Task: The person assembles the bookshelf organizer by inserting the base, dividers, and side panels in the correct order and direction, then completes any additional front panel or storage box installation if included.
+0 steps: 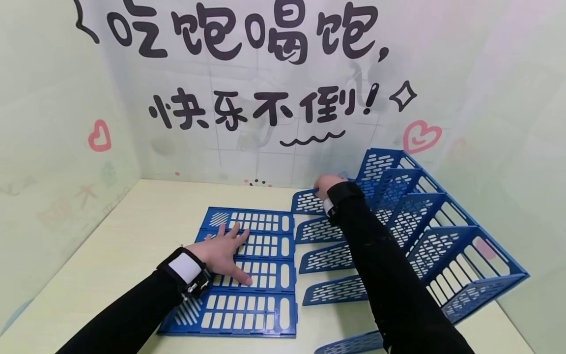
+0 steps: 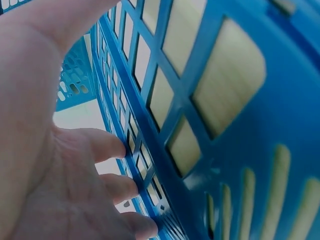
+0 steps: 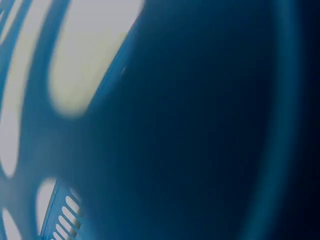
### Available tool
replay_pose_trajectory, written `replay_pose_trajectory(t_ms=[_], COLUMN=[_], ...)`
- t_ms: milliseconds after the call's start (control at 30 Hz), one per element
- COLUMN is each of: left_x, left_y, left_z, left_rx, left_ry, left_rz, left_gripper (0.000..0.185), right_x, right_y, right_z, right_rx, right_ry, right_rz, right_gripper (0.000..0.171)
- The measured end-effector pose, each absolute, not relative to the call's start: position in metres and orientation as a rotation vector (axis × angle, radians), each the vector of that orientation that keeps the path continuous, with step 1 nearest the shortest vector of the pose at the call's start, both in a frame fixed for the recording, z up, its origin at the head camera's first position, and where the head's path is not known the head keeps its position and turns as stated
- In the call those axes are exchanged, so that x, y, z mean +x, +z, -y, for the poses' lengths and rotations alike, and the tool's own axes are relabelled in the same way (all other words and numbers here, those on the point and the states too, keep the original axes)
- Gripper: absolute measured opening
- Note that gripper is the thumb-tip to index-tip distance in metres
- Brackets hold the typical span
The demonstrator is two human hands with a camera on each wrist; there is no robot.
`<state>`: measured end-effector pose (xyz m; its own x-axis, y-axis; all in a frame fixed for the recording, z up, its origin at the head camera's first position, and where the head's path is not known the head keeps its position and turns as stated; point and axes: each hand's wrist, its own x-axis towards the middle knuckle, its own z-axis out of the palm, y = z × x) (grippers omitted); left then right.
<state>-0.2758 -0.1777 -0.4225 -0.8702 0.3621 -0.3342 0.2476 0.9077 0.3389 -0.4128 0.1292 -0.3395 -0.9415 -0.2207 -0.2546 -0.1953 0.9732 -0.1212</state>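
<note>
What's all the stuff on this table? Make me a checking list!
Surface: pale yellow table.
Job's things: flat blue slotted panel lying on the table; blue file rack with tilted dividers at the right.
Clutter: nothing seen.
Grippers: left hand pressed flat on the panel, fingers spread; right hand at the rack's far divider, its grip hidden.
Cables: nothing seen.
Surroundings: wall with black lettering and pink hearts; black sleeves, wrist bands.
</note>
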Motion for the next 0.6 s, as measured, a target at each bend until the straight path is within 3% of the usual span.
replay_pose_trajectory(t_ms=[300, 600], left_x=[-0.278, -0.278], left_y=[-0.421, -0.423], left_z=[0.173, 0.181], left_rx=[0.458, 0.458], left_ry=[0.382, 0.434], left_rz=[-2.685, -2.668], left_gripper=[0.131, 0.132], right_x=[-0.416, -0.397], right_y=[-0.343, -0.336], right_z=[-0.115, -0.114], right_rx=[-0.292, -0.493], right_ry=[-0.115, -0.140], right_rz=[-2.870, -2.971], right_gripper=[0.031, 0.037])
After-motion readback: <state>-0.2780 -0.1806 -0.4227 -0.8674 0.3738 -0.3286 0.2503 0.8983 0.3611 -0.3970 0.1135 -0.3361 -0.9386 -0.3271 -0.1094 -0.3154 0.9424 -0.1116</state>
